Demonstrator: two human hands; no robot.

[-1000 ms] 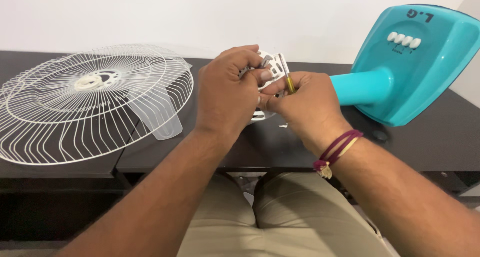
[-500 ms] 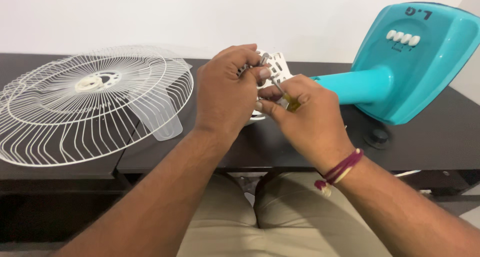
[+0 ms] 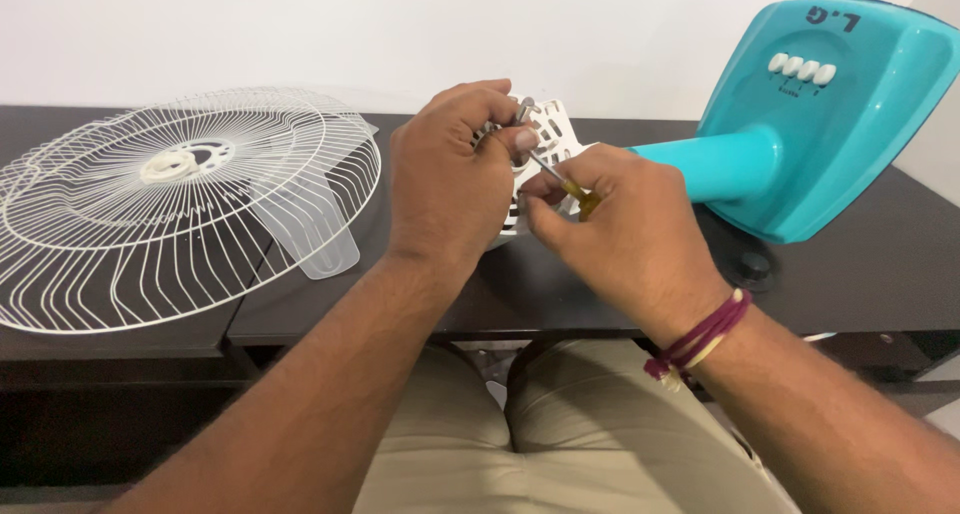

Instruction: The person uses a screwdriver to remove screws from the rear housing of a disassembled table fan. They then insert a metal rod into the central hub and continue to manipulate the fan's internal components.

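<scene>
A dark table carries everything. On its left lies a round white wire fan guard, with a clear plastic fan blade showing under its right edge. At the right the turquoise fan base lies tipped over, its stem pointing toward the middle and a row of white buttons on its face.

Between them, above the table's front edge, the left hand is closed around a white slotted motor cover, thumb pressed near a fixing point. The right hand has its grip pinched shut on a small screwdriver with a yellow handle, its thin shaft angled up-left so the tip meets the cover just beside the left thumb.

This looks like a screw being worked on the cover. The next move would call for keeping the tip seated and the cover steady while the handle turns.
</scene>
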